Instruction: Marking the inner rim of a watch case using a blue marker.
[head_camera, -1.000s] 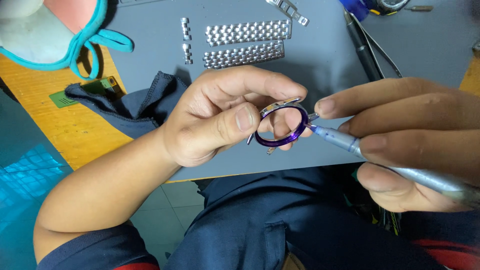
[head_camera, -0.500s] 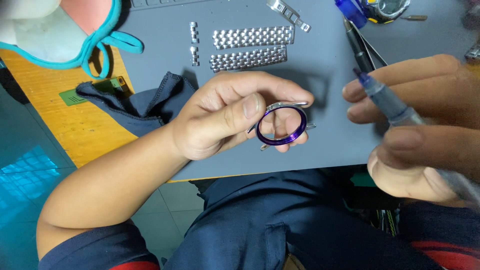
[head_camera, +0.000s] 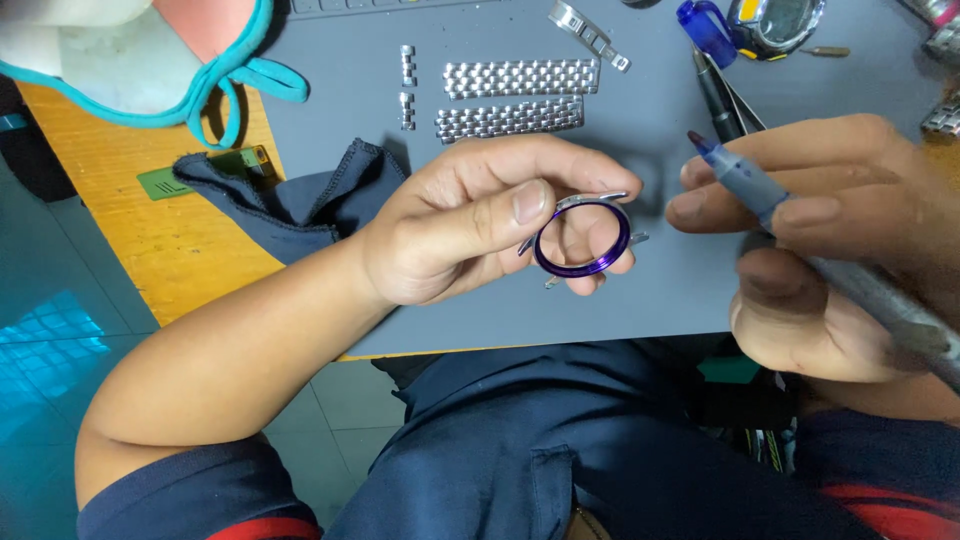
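Our right hand (head_camera: 840, 250) has drawn back from the ring (head_camera: 582, 238). 1 second ago the tip of the grey tool (head_camera: 800, 225) was touching the ring's right edge; half a second ago it was already lifted off, and now it points up and to the left, well clear, with its blue tip near the top of our right fingers. We judge that the poking or pressing at the ring's edge is paused or finished for the moment, and that the ring is being looked over.

Our left hand (head_camera: 470, 225) has kept its hold throughout. The ring, a round metal frame with a purple rim and small silver lugs, sits pinched between the left thumb (head_camera: 505, 205) on its left side and the left fingers curled behind and under it. It is held above the grey mat (head_camera: 640, 300) on the counter, not resting on it. The right fingers are pressed around the tool's shaft in a pen grip, thumb below and 2 fingers above.

Beyond the left fingers lie 2 strips of silver band (head_camera: 515, 97), and beside them 2 short loose links (head_camera: 407, 88). A dark blue cloth (head_camera: 290, 200) lies behind the left wrist.
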